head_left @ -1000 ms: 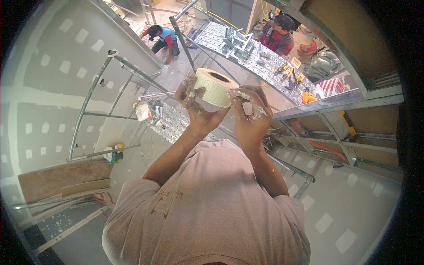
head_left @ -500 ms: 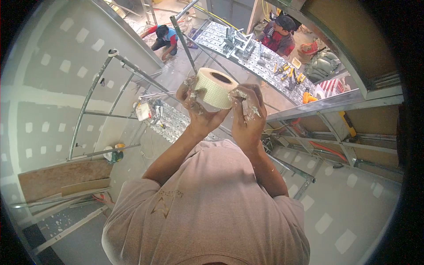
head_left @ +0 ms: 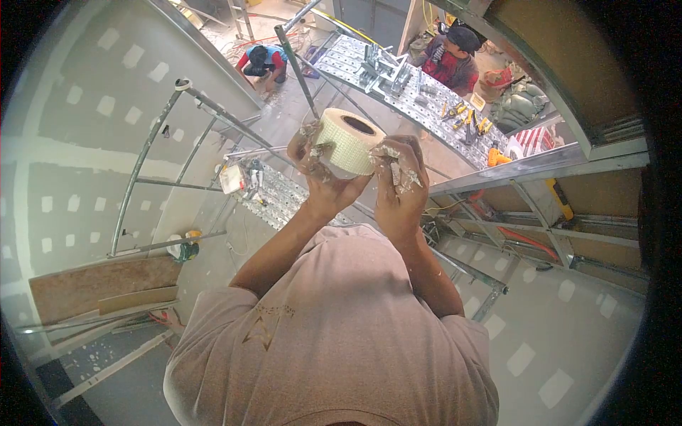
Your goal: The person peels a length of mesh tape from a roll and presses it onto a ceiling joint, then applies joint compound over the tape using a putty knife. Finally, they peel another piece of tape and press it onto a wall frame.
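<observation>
A wide roll of pale drywall mesh tape [head_left: 341, 150] is held up in front of my chest, its dark core tilted toward me. My left hand [head_left: 316, 167] is wrapped around the roll's left side and underside. At the right edge, the curled fingers of my right hand [head_left: 401, 174] pinch the tape; whether they grip a loose end is hidden. White compound is smeared over both hands.
Scaffold rails [head_left: 145, 167] rise at left beside a patched drywall wall [head_left: 78, 156]. Below is a perforated plank [head_left: 273, 195] with tools. Another plank [head_left: 341, 60] holds metal pieces and yellow tools. One person [head_left: 266, 64] crouches beyond; another person [head_left: 455, 60] is behind the plank.
The roll and both hands have barely shifted. The crouching person's arms have drawn in, and the person behind the plank has raised a hand toward the head.
</observation>
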A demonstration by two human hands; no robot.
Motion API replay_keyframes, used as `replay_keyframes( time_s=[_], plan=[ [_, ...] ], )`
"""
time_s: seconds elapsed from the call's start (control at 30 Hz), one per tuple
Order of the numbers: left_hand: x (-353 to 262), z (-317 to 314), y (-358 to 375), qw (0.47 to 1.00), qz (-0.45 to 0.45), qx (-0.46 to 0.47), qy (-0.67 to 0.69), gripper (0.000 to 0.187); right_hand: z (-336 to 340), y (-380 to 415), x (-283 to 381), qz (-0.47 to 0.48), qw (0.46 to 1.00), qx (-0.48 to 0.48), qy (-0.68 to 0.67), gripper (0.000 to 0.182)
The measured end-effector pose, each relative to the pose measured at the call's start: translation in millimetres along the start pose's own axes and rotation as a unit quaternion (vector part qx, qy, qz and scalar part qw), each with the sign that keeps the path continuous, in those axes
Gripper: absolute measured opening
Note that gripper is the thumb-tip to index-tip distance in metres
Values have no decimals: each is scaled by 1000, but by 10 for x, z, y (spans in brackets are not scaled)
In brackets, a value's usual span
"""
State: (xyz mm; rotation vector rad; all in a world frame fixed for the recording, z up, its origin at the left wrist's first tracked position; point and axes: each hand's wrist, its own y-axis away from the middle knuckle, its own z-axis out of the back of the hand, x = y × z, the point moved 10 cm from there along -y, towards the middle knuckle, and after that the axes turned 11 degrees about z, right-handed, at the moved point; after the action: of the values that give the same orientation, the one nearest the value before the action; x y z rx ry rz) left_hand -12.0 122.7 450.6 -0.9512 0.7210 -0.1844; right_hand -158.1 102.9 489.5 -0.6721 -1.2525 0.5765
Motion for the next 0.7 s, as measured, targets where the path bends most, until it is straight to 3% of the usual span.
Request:
replay_keyframes(
  time_s=[0.3,0.43,0.5,0.7],
  plan=[
    [-10,23,19,998,-18,-34,42,97,-17,27,-30,-18,1000,-1,-9,13],
    [7,-15,14,999,1,-5,34,99,-15,33,-31,-16,1000,6,0,12],
    [42,-7,27,995,1,-21,99,99,-17,45,-46,-18,1000,4,-6,11],
    [91,-38,50,1000,11,1,18,95,-31,73,-156,-54,997,0,-57,12]
  ],
)
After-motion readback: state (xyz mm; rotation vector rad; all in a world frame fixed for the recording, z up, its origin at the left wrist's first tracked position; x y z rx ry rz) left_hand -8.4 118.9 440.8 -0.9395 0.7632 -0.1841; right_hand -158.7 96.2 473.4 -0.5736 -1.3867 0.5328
